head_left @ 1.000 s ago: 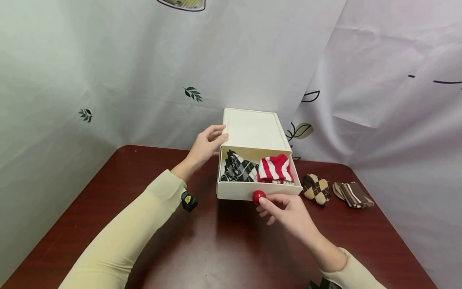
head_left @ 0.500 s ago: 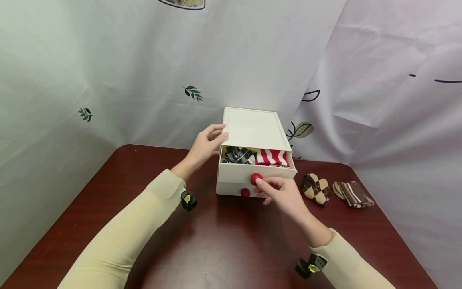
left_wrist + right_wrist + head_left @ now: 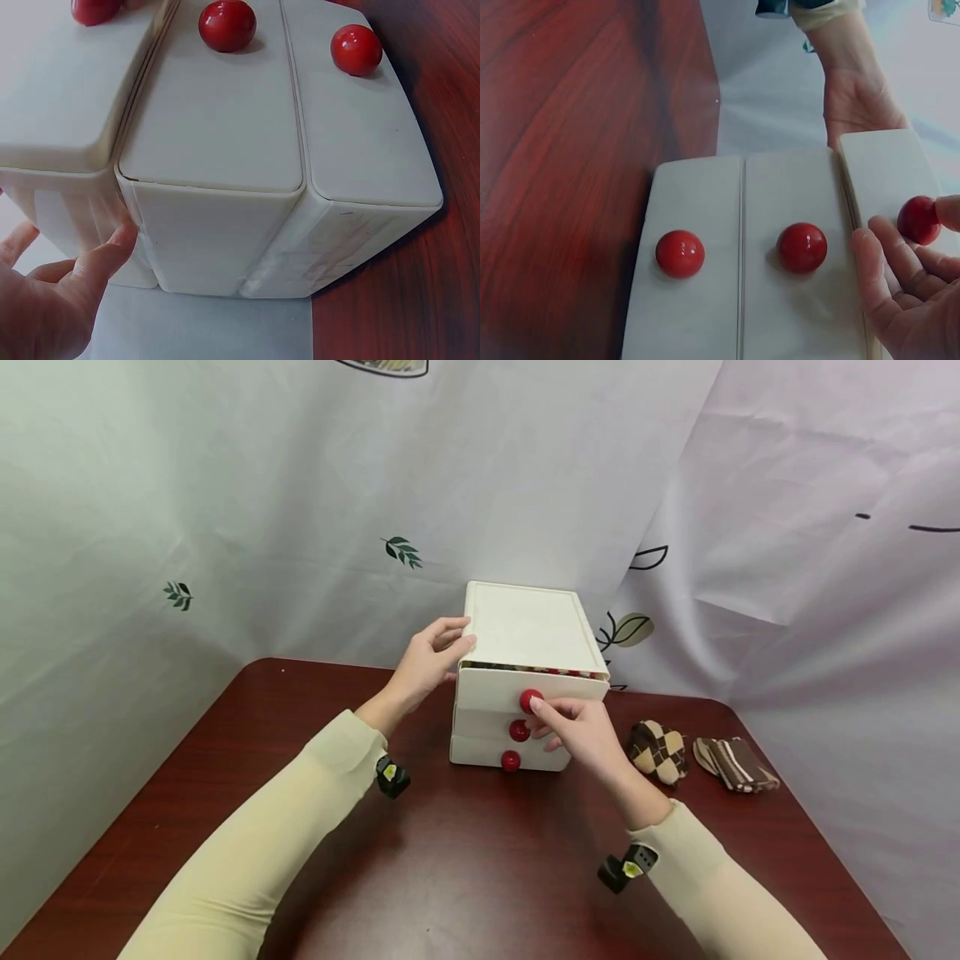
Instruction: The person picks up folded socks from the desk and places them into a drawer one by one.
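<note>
A white three-drawer box [image 3: 528,622] stands at the back of the table, one red knob on each drawer. The top drawer [image 3: 487,689] sticks out slightly; a thin slit above its front shows patterned cloth inside. My right hand [image 3: 587,735] pinches the top drawer's red knob [image 3: 916,220] between thumb and finger. The middle knob [image 3: 226,25] and bottom knob [image 3: 356,50] sit below on flush drawers. My left hand [image 3: 423,662] rests against the box's upper left side, fingers extended along its edge, thumb [image 3: 112,247] touching the side wall.
To the right of the box lie a brown-and-tan argyle sock bundle [image 3: 657,753] and a brown striped sock bundle [image 3: 737,765] on the dark red wooden table [image 3: 442,860]. A pale printed cloth [image 3: 315,510] hangs behind the table.
My right hand has pushed the top drawer inward, from well pulled out to nearly closed. The argyle and red-striped socks inside are now mostly covered. The left hand has stayed in place.
</note>
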`<state>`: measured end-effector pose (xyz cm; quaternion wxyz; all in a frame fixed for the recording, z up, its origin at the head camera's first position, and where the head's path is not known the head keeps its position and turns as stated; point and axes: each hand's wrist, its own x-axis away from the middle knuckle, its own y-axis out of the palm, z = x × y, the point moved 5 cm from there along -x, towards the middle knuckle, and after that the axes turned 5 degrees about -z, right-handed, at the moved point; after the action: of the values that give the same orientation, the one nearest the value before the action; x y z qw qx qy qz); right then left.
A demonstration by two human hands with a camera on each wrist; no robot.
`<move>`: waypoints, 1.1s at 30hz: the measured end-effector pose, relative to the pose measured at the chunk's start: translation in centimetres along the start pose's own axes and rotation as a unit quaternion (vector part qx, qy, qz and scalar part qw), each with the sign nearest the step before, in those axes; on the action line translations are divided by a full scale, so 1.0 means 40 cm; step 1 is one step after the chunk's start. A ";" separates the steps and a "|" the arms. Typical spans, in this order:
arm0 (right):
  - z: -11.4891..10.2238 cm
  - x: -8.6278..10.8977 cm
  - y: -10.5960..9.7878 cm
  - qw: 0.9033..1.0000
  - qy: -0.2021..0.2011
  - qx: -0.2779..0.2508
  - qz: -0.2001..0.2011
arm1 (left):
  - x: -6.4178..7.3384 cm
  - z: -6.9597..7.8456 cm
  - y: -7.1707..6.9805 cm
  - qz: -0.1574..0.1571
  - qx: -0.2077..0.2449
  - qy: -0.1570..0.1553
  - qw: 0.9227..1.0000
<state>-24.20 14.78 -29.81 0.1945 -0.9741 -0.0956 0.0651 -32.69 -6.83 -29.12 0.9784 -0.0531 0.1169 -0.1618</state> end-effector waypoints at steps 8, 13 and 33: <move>0.005 -0.024 -0.004 1.000 0.010 -0.008 0.009 | 0.000 0.001 0.001 0.002 -0.001 -0.003 1.000; 0.007 -0.029 -0.004 1.000 0.007 -0.017 0.007 | 0.000 0.001 0.001 0.002 -0.003 -0.004 1.000; 0.118 -0.019 0.037 0.997 0.062 -0.028 -0.031 | 0.001 0.000 0.002 -0.001 0.005 -0.009 1.000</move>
<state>-25.47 15.02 -34.64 0.1747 -0.9778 -0.1153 -0.0039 -32.64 -6.77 -29.13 0.9795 -0.0494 0.1072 -0.1633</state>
